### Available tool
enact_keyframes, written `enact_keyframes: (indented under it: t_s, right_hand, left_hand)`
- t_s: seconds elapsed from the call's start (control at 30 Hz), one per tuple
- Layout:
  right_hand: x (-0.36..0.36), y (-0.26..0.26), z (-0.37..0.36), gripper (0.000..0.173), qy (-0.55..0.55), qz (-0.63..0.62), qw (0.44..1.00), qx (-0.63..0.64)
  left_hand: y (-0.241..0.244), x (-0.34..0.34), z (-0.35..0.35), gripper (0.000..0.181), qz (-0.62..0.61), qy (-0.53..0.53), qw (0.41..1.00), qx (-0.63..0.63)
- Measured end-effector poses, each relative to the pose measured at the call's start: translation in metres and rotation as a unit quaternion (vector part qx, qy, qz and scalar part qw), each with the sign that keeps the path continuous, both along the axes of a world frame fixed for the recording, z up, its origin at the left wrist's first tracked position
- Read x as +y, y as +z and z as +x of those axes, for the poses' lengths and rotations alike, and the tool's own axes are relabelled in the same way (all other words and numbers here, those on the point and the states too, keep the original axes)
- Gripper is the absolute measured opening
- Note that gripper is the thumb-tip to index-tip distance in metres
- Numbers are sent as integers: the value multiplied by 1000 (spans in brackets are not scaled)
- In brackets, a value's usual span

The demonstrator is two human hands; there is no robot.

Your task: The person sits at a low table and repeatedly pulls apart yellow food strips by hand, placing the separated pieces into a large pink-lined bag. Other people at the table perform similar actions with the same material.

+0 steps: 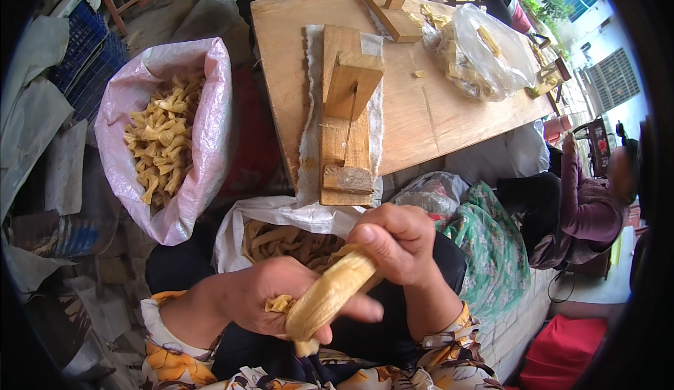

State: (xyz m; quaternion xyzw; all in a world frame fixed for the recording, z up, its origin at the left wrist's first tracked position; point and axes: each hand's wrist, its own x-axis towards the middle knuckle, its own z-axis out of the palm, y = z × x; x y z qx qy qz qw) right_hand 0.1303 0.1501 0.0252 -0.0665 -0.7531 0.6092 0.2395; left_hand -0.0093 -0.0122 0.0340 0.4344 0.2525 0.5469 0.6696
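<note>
A folded, wrinkled yellow strip [331, 295], which looks like bean curd skin, stretches at a slant between my two hands. My left hand [263, 290] holds its lower end, with the fingers extended under it. A small crumpled yellow piece [280, 303] pokes out between that hand's thumb and palm. My right hand [397, 237] is closed around the upper end, thumb on top. Beneath my hands, between my knees, a white woven sack [231, 232] holds many loose tan strips [289, 243]. Ahead stands a wooden stand [345, 142] with a thin wire or blade running down from its block.
A pinkish woven sack [213, 126] of knotted yellow pieces [163, 137] stands at left. The wooden table [416, 126] carries a clear plastic bag [487, 58] of pieces and a second wooden stand [392, 16]. Other people sit across and at right, near a green floral cloth [489, 253].
</note>
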Motion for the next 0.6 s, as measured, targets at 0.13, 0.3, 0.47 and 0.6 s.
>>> enact_keyframes:
  t_s: [0.13, 0.3, 0.47, 0.6]
  right_hand:
    - [-20, -17, -2, 24, 107, -193, 962, -160]
    - [-32, -24, -4, 13, 116, -526, 803, -255]
    - [-33, -17, -5, 12, -41, -440, 887, -134]
    - [-38, -18, -5, 13, -116, -183, 975, -43]
  left_hand:
    - [-9, 12, -13, 39, 199, 268, 782, 527]
    - [-20, 13, -14, 35, 282, 380, 686, 552]
    - [-25, 11, -4, 29, 228, 475, 638, 562]
    - [-18, 14, 1, 27, 108, 443, 701, 549]
